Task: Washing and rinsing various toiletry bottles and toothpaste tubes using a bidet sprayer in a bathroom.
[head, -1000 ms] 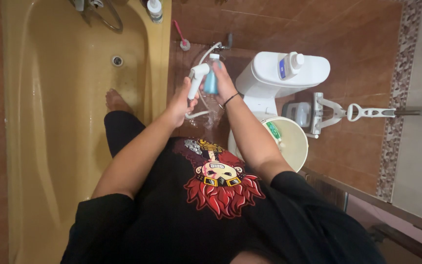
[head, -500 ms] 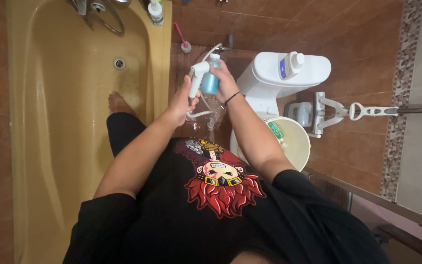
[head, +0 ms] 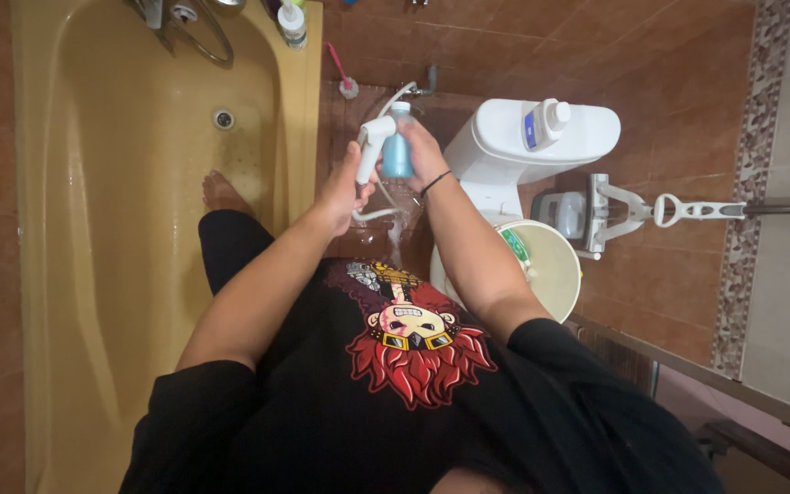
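Note:
My left hand grips a white hand-held sprayer on a white hose; its head points at the mouth of a small blue bottle. That bottle is held upright in my right hand, which wears a dark band on the wrist. Water runs down below the two hands onto the brown tiled floor. Both hands are out in front of my chest, between the bathtub and the toilet.
A yellow bathtub fills the left, with my bare foot in it. To the right are a white toilet tank with a bottle on top, a pale bucket and a mop head.
Both hands with sprayer and bottle shifted very slightly; the sprayer head stays at the bottle's mouth. Water keeps running down beneath them.

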